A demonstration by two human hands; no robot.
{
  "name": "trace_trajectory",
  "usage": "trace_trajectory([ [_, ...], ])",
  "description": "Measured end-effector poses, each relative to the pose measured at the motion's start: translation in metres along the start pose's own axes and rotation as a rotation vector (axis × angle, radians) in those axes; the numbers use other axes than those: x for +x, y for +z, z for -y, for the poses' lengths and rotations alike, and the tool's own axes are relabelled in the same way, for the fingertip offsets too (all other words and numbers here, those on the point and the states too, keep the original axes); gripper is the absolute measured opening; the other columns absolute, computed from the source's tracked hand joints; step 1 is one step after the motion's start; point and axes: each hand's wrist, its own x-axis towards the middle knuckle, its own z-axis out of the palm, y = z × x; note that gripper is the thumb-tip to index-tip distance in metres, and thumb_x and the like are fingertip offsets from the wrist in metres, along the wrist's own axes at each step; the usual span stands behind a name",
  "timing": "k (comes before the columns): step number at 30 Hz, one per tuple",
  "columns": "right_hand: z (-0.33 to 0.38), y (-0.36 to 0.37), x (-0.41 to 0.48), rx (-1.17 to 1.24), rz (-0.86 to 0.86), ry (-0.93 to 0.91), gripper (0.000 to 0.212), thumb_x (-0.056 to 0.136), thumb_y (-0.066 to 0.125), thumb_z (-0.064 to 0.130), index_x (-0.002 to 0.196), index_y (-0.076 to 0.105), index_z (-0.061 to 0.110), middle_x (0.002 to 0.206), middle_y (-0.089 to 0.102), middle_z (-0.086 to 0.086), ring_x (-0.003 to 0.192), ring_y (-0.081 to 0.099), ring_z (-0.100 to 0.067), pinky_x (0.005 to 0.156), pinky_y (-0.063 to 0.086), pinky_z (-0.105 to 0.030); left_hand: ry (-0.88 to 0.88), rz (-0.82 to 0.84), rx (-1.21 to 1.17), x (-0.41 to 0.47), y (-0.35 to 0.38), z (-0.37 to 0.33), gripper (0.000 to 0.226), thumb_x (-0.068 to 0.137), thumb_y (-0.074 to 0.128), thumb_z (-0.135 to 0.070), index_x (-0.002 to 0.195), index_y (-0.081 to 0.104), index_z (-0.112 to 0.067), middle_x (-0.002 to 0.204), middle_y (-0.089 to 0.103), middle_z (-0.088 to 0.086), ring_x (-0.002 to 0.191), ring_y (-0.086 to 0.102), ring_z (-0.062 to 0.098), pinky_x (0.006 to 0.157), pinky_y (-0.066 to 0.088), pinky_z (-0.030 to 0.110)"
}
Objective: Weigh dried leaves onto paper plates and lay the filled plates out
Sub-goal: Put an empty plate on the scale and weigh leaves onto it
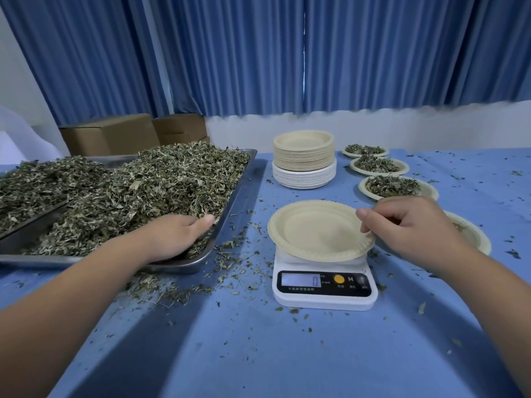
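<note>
An empty beige paper plate [313,228] rests on a small white digital scale [324,291] whose display reads 0. My right hand [413,225] pinches the plate's right rim between thumb and fingers. My left hand [175,234] is pushed into the heap of dried leaves [138,191] at the near right corner of a large metal tray [230,208], fingers curled among the leaves. Three filled plates [388,186] lie in a row at the right, and another plate [471,234] shows partly behind my right hand.
A stack of unused paper plates [304,158], beige over white, stands behind the scale. A second tray of leaves [37,182] lies at the far left. Cardboard boxes [115,133] sit at the back. Loose leaf bits litter the blue tablecloth [258,354]. Blue curtains hang behind.
</note>
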Motion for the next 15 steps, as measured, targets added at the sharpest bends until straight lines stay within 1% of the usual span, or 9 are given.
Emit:
trace_trajectory([
  [2,-0.001,0.0,0.0,0.001,-0.002,0.002,0.036,0.09,0.06,0.032,0.056,0.068,0.024,0.052,0.059,0.002,0.058,0.056,-0.01,0.054,0.038,-0.012,0.046,-0.111,0.028,-0.004,0.001,-0.001,0.088,0.078,0.011,-0.074,0.14,0.049,-0.024,0.144,0.049,0.005,0.13,0.046,0.023,0.105,0.033,0.036],
  [3,0.0,0.0,0.0,0.006,-0.002,0.005,0.036,0.09,0.059,0.033,0.056,0.068,0.025,0.052,0.059,0.002,0.057,0.056,-0.01,0.053,0.038,-0.011,0.051,-0.107,0.06,-0.007,0.001,-0.001,0.088,0.078,0.01,-0.074,0.14,0.049,-0.025,0.145,0.048,0.005,0.13,0.045,0.023,0.106,0.033,0.036],
  [6,0.0,0.0,0.0,0.016,-0.001,0.011,0.036,0.089,0.058,0.035,0.055,0.067,0.026,0.051,0.058,0.002,0.056,0.055,-0.009,0.052,0.038,-0.011,-0.006,0.067,0.027,-0.017,0.008,-0.003,0.083,0.081,0.008,-0.075,0.144,0.041,-0.033,0.15,0.041,0.0,0.137,0.038,0.021,0.11,0.027,0.036],
  [8,0.001,0.0,0.0,0.021,-0.004,0.011,0.035,0.089,0.058,0.035,0.055,0.067,0.027,0.051,0.059,0.002,0.056,0.056,-0.01,0.053,0.038,-0.012,0.001,0.077,0.017,-0.024,0.012,-0.004,0.077,0.083,0.01,-0.075,0.144,0.04,-0.038,0.145,0.048,-0.004,0.13,0.045,0.02,0.103,0.034,0.034],
  [9,0.001,0.0,0.0,0.023,-0.006,0.011,0.035,0.088,0.058,0.035,0.055,0.067,0.028,0.051,0.058,0.002,0.056,0.055,-0.01,0.053,0.038,-0.012,0.023,0.03,0.045,-0.028,0.014,-0.004,0.072,0.086,0.012,-0.073,0.14,0.045,-0.038,0.137,0.055,-0.004,0.121,0.052,0.018,0.094,0.038,0.031],
  [11,0.001,0.0,0.0,0.033,-0.001,0.017,0.035,0.088,0.058,0.036,0.055,0.066,0.028,0.05,0.057,0.002,0.055,0.054,-0.009,0.053,0.037,-0.012,0.064,-0.102,0.121,-0.035,0.019,-0.003,0.061,0.092,0.015,-0.066,0.126,0.057,-0.037,0.111,0.067,-0.004,0.097,0.06,0.015,0.08,0.044,0.029],
  [13,0.002,0.0,-0.001,0.045,0.009,0.027,0.036,0.088,0.057,0.037,0.055,0.066,0.027,0.05,0.056,0.002,0.052,0.052,-0.008,0.052,0.037,-0.012,0.096,-0.203,0.126,-0.041,0.024,-0.003,0.053,0.096,0.019,-0.06,0.11,0.062,-0.032,0.087,0.067,-0.006,0.078,0.061,0.012,0.072,0.051,0.031],
  [14,0.002,0.0,-0.001,0.045,0.012,0.03,0.036,0.088,0.057,0.037,0.055,0.067,0.026,0.05,0.056,0.001,0.052,0.052,-0.007,0.051,0.037,-0.011,0.112,-0.237,0.101,-0.042,0.026,-0.003,0.049,0.096,0.022,-0.059,0.104,0.062,-0.031,0.076,0.065,-0.006,0.069,0.06,0.009,0.065,0.05,0.03],
  [15,0.002,0.0,-0.001,0.043,0.013,0.031,0.036,0.088,0.057,0.037,0.055,0.067,0.026,0.05,0.056,0.001,0.052,0.052,-0.007,0.052,0.037,-0.011,0.124,-0.261,0.068,-0.042,0.026,-0.003,0.045,0.097,0.025,-0.057,0.098,0.062,-0.031,0.065,0.061,-0.005,0.059,0.056,0.007,0.056,0.046,0.028],
])
